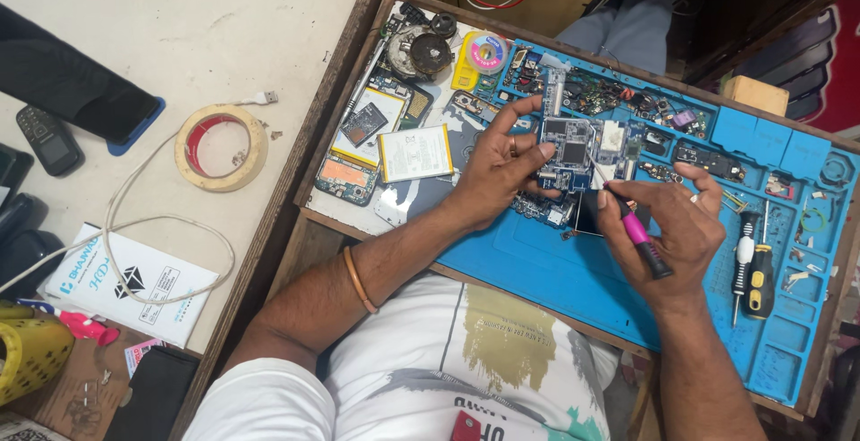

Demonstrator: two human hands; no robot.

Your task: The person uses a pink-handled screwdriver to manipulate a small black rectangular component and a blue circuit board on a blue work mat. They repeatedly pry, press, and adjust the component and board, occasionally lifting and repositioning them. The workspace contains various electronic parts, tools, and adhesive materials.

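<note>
Hands: two, both over the blue work mat (546,271). Left hand (498,165) pinches one circuit board (573,150) by its left edge, thumb low, fingertips curled over the top. Right hand (674,230) has its fingers pressed together around one pink-handled tool (638,235), tip touching the board's lower right area. Board sits at the mat's upper middle, lifted slightly at the gripped side; cannot tell whether the far side rests on the mat.

Counts: two screwdrivers (752,266) lie side by side in the mat's right section, one white-handled, one black and yellow. One flat battery (415,152) lies just left of the left hand. One phone frame (369,141) sits beside it with parts showing. One solder-wick spool (488,51) is at the top. One tape roll (221,147) is on the white table (224,38), with one white cable (143,226) looping past it. One booklet (134,281) lies at the table's near edge.

Edges and room: the mat fills a wooden tray (309,217) whose rim hems it in on all sides. Top row of mat compartments is packed with small parts. Bare mat shows in front of the board, between the forearms. Right-side compartments are mostly shallow, with loose bits in them.
</note>
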